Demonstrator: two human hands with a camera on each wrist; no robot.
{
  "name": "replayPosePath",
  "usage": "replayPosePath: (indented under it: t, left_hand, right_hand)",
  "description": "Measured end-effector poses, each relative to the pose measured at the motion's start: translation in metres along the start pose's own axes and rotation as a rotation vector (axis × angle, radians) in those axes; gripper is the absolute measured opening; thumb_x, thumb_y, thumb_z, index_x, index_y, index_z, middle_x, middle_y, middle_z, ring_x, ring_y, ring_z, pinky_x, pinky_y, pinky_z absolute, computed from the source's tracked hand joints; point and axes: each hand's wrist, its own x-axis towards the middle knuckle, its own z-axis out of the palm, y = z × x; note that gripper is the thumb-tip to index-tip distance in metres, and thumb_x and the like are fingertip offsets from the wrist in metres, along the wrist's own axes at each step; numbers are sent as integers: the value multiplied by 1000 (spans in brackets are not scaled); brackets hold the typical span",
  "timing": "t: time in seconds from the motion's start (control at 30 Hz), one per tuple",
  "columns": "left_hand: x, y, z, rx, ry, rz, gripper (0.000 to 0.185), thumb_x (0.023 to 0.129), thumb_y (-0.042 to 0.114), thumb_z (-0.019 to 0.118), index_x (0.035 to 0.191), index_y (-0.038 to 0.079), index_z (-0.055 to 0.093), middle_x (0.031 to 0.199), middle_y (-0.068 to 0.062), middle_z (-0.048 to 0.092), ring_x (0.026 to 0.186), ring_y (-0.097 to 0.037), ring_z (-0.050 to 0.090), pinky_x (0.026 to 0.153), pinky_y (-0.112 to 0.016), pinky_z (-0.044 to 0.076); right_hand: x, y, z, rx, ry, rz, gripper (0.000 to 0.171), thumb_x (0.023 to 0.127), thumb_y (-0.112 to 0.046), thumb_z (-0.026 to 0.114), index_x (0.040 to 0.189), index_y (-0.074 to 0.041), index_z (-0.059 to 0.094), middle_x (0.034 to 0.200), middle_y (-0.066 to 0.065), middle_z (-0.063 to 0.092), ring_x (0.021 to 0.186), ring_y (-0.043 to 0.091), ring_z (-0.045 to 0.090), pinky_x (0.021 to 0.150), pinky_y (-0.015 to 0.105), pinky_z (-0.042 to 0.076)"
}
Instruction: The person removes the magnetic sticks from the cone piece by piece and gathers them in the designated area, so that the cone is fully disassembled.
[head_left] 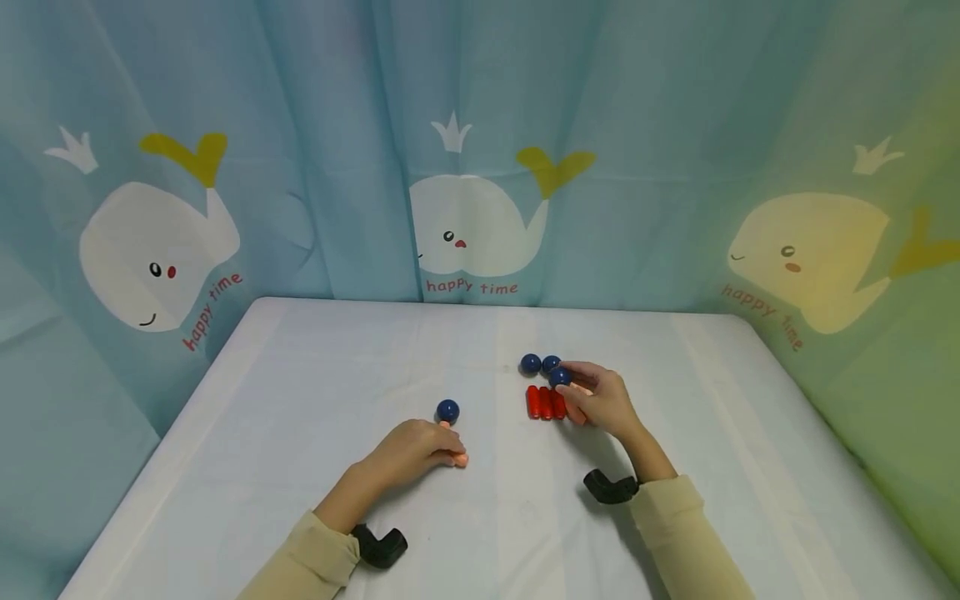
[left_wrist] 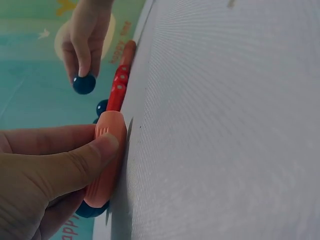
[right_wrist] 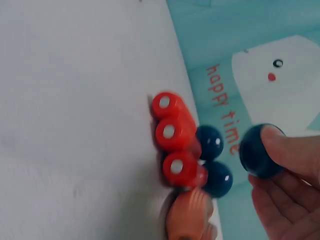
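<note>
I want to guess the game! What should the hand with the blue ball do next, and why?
Probably lower the blue ball beside the two other blue balls. The right hand pinches it just above the red cylinders, close to that pair, so it seems headed for their group.

A white bench [head_left: 300,400] stands before a blue curtain [head_left: 337,125] printed with whales [head_left: 472,225] and "happy time".

Soft, even indoor light; sharp head view, blurry wrist views.
The white tabletop [head_left: 480,517] is bright, with faint shadows under both arms; the curtain [head_left: 885,167] glows yellowish at right. The head view bows at its edges. The right wrist view is smeared, its red cylinders [right_wrist: 172,145] out of focus.
</note>
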Motion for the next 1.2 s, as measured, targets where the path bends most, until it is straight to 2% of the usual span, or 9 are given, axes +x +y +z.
replayPosePath:
  t: [0.13,0.37,0.5,0.6,0.73,0.87,1.07,1.17,1.2]
  left_hand:
    - [-2,0,0,-14,1,-14,10,82,23,68,88,15,72,86,10,68,81,-4,62,74,-20,48]
    - [-3,0,0,-33,-12,-38,11,83,24,67,89,17,73,87,11,68,83,-3,62,75,-18,48]
    - [-2,1,-1,-44,-18,-54,11,83,24,67,90,17,73,87,11,67,83,-3,62,75,-18,47]
    - [-1,1,-2,-42,-18,-49,11,83,24,67,90,17,73,87,10,68,82,-3,62,75,-19,48]
    - [0,1,-3,-36,-28,-51,12,83,24,67,90,17,73,87,11,68,83,-3,62,75,-19,47]
    - [0,1,-2,-31,-37,-58,13,83,25,67,91,17,73,88,11,68,84,-4,62,77,-19,47]
    - [-1,1,-1,-23,-21,-44,13,82,25,67,91,16,73,88,11,68,84,-4,62,76,-20,48]
    - [0,1,-1,-8,-22,-50,14,83,26,66,91,17,73,88,11,68,84,-4,62,76,-21,48]
    - [0,2,-1,0,-24,-52,14,83,26,66,92,17,73,89,11,68,84,-4,62,76,-21,48]
  right_hand:
    - [10,20,-3,-38,65,19,39,83,-3,67,119,10,56,115,25,58,105,36,56,89,42,44]
    - [26,30,-10,-101,104,79,40,83,-3,67,119,10,55,114,27,57,104,38,56,88,43,45]
    - [32,35,-13,-157,96,157,41,85,-8,66,121,9,54,115,26,57,103,36,55,89,44,45]
    - [35,39,-13,-164,80,230,43,85,-10,66,123,7,53,115,24,56,102,36,53,88,44,45]
    - [37,43,-12,-164,60,284,45,84,-10,67,123,6,53,113,24,57,100,35,53,86,43,47]
    - [37,43,-10,-165,43,296,46,84,-10,66,124,7,52,115,25,56,103,35,54,85,43,48]
    - [37,41,-12,-152,29,334,53,85,-15,67,130,5,47,126,25,49,113,39,48,91,44,43]
    - [35,40,-15,-152,63,335,52,85,-17,67,129,4,48,127,24,49,114,39,47,93,45,42]
    - [35,46,-15,-166,92,306,50,86,-21,66,127,3,50,125,23,52,112,38,49,92,45,43]
